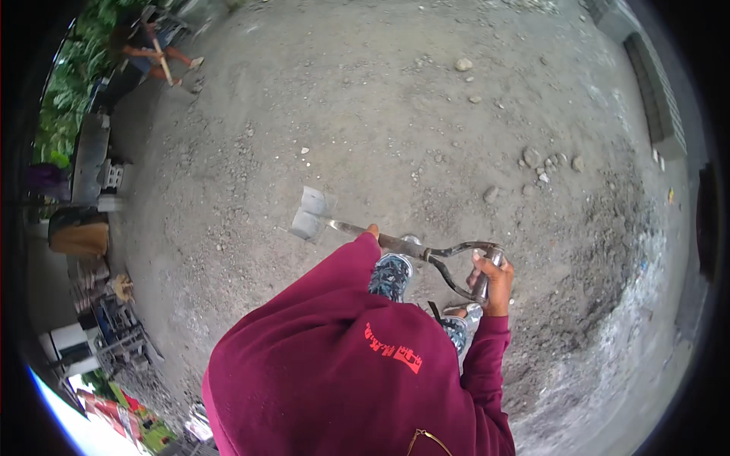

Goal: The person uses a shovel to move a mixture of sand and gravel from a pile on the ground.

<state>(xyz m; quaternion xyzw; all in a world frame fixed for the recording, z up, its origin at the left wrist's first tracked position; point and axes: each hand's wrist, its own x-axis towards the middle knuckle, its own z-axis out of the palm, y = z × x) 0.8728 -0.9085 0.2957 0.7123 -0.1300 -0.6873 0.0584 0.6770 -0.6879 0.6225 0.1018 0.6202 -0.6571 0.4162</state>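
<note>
A shovel (403,245) with a worn metal shaft lies slantwise across the view in front of my body. Its grey blade (307,214) is down at the gravelly ground, to the left. My right hand (497,283) is closed around the crossbar of the forked handle at the right end. On the shaft, nearer the blade, my left hand (372,229) has hold; the maroon sleeve hides most of it and only a bit of finger shows. My feet, below patterned trousers (391,277), stand just under the shaft.
Gravelly ground (365,121) spreads around me, with loose rocks (531,157) to the right and a stone (463,64) farther off. A low block wall (655,99) borders the right. At far left, another person (144,53) holds a long-handled tool. Piled materials (118,327) line the left side.
</note>
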